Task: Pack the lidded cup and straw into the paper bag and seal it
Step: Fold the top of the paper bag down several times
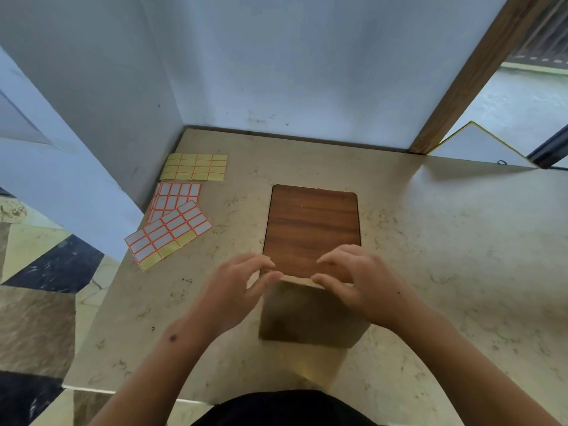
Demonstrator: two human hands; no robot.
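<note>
A brown paper bag [310,315] stands upright near the front of the marble counter, its top closed. My left hand [236,287] pinches the bag's top left corner between thumb and curled fingers. My right hand [353,281] does the same at the top right corner. No cup or straw shows; the bag's inside is hidden.
A wooden board [310,226] lies flat just behind the bag. Three label sticker sheets lie at the left: a yellow one [195,166] and two white ones [169,233], [175,195]. White walls close off the counter [445,256] at the back and left; a wooden door frame [473,78] rises at the right.
</note>
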